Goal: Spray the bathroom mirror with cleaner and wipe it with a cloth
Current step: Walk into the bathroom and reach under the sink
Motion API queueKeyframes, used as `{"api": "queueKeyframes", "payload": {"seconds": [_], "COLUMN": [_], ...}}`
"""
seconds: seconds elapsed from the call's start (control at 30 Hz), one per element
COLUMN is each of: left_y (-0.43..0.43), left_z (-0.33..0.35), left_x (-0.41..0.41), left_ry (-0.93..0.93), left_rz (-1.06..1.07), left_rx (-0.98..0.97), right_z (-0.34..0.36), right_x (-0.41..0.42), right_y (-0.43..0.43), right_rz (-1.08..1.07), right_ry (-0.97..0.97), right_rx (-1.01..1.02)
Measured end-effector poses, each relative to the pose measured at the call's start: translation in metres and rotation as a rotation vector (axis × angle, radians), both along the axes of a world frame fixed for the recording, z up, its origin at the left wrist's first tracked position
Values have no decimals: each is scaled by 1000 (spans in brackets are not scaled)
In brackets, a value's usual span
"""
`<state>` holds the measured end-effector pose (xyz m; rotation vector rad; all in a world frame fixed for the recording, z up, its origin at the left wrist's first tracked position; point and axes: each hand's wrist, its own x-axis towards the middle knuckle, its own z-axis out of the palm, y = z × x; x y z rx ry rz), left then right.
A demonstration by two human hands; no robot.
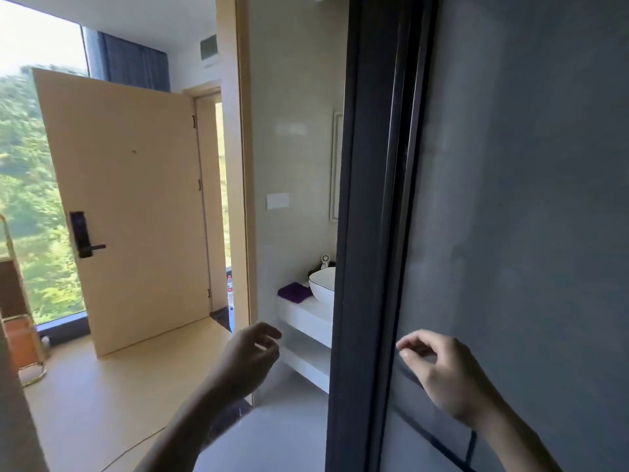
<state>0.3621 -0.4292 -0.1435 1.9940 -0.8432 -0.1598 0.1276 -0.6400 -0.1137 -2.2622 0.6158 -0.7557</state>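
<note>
Head view looks past a dark door frame into the bathroom, and neither hand holds anything. The left hand hangs in the doorway with its fingers loosely curled and a little apart. The right hand is raised in front of the grey glass panel on the near side of that frame, its fingertips bent in toward the thumb but pinching nothing; whether they touch the glass cannot be told. The purple cloth lies folded on the white counter, at its left end as seen from the doorway, just beside the white basin. It sits ahead of and above the left hand's fingers, with open air between them. The mirror hangs on the wall above the basin and is seen almost edge-on, its long axis upright, partly cut off by the frame. No spray bottle can be made out. The left hand is likely the nearer one to the cloth, since the frame stands between the right hand and the counter, so a straight forward reach with the left looks the shorter way.
</note>
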Motion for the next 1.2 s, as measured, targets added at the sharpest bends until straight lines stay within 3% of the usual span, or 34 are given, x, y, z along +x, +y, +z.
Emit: {"api": "queueKeyframes", "payload": {"seconds": [0.27,0.4,0.77,1.03,1.2], "left_y": [-24,-31,-24,-42,-51], "left_z": [-32,-20,-33,-31,-1], "left_x": [60,90,205,357,470], "left_ry": [104,94,73,60,-26], "left_rz": [179,270,454,361,315], "left_rx": [146,123,125,173,127], "right_z": [-25,-12,-48,-46,-30], "right_x": [116,183,366,496,565], "right_y": [-88,-109,-98,-95,-116], "right_rz": [222,347,635,601,421], "right_ry": [99,114,183,323,253], "right_rx": [69,56,-12,-56,-30]}}
